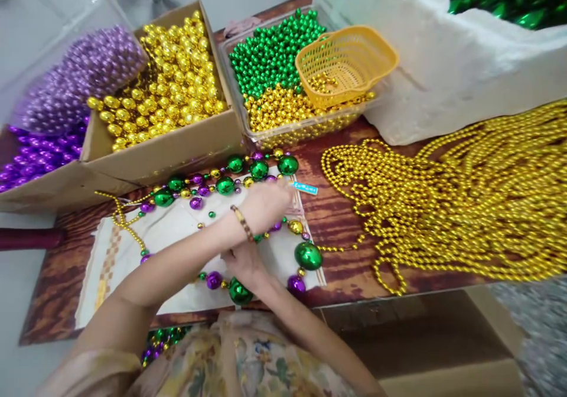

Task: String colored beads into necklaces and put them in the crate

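My left hand [272, 202] reaches across my right wrist, closed, over the upper strand of a bead necklace [225, 185] with large green, purple and gold balls. A small blue strip with white marks [305, 188] shows right beside its fingers; whether they grip it I cannot tell. Below, my right hand [243, 263] has its fingers pressed together, and what is in them is hidden. Close to it lies the lower strand, with a big green ball [240, 290] and a purple ball [214, 280]. A white cloth [177, 290] lies beneath. Loose small beads [211, 214] rest on it.
Behind are a cardboard box of gold beads [163, 140], purple beads [39, 155], a bag of purple beads [84, 72] and a clear bin [292, 126] holding a yellow basket [354, 60]. Gold bead strands [456, 208] cover the right, before a white foam box [420, 78].
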`<state>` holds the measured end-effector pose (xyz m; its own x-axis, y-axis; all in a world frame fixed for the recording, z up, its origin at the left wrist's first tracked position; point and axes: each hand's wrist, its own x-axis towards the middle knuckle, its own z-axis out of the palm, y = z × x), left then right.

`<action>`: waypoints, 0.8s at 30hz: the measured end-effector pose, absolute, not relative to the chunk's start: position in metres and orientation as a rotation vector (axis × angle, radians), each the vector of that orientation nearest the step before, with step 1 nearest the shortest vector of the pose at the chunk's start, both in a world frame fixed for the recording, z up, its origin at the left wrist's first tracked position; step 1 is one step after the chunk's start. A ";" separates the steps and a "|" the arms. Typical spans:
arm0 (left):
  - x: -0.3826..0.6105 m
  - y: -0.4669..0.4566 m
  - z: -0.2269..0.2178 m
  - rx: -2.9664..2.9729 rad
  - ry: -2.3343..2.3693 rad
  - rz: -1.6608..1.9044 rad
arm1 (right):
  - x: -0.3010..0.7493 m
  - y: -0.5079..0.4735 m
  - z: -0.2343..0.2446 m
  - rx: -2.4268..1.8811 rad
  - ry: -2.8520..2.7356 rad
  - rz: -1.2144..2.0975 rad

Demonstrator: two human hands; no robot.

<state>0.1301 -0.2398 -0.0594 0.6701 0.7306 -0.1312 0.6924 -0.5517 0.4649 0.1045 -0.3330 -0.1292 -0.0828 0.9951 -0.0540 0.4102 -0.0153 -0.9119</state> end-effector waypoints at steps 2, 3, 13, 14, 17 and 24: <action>0.124 -0.206 -0.060 2.591 1.248 -0.140 | 0.108 -0.336 -0.130 -1.443 -1.617 1.105; 0.122 -0.192 -0.062 2.662 1.307 -0.269 | 0.108 -0.338 -0.131 -1.426 -1.626 1.119; 0.114 -0.162 -0.071 2.562 1.339 -0.105 | 0.109 -0.340 -0.134 -1.390 -1.565 1.193; 0.105 -0.163 -0.063 2.461 1.301 0.053 | 0.110 -0.340 -0.134 -1.382 -1.550 1.201; 0.063 -0.180 -0.038 1.994 1.093 0.505 | 0.109 -0.341 -0.136 -1.340 -1.450 1.256; -0.039 -0.289 -0.062 1.779 1.088 1.155 | 0.097 -0.323 -0.131 -1.209 -0.818 1.502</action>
<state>-0.0394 -0.2893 -0.0616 0.2348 0.9211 0.3104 0.2549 -0.3666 0.8948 0.0966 -0.3230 -0.1310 -0.0007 0.9592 -0.2828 -0.2828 -0.2714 -0.9200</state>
